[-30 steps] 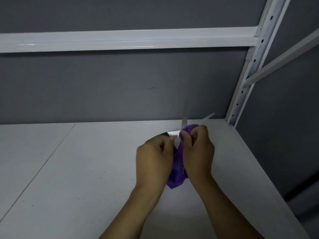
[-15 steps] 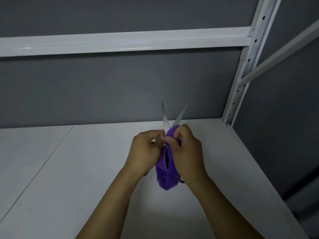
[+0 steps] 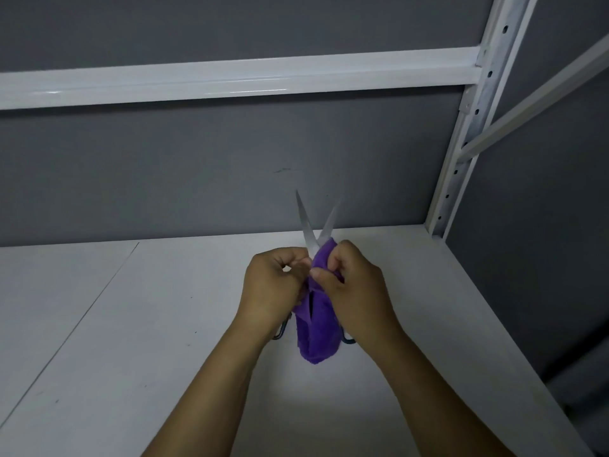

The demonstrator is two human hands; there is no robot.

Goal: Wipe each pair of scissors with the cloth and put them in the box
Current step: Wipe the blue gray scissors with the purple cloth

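Note:
A pair of scissors [image 3: 304, 222] stands upright above the white shelf, its two silver blades spread in a narrow V pointing up. My left hand [image 3: 273, 288] grips the scissors just below the blades. My right hand [image 3: 356, 288] pinches a purple cloth [image 3: 316, 338] against the right blade near the pivot. The cloth hangs down between my hands and covers most of the handles; only dark handle loops [image 3: 283, 331] peek out beside it. No box is in view.
The white shelf board [image 3: 164, 324] runs under my hands, with a seam at the left. A grey back wall, a white crossbeam [image 3: 230, 77] and a perforated white upright [image 3: 468, 127] at the right enclose it. The shelf's right edge drops off.
The blades have turned from a wide, tilted spread to an upright narrow V. My hands with the cloth shifted slightly left in view and stayed close together.

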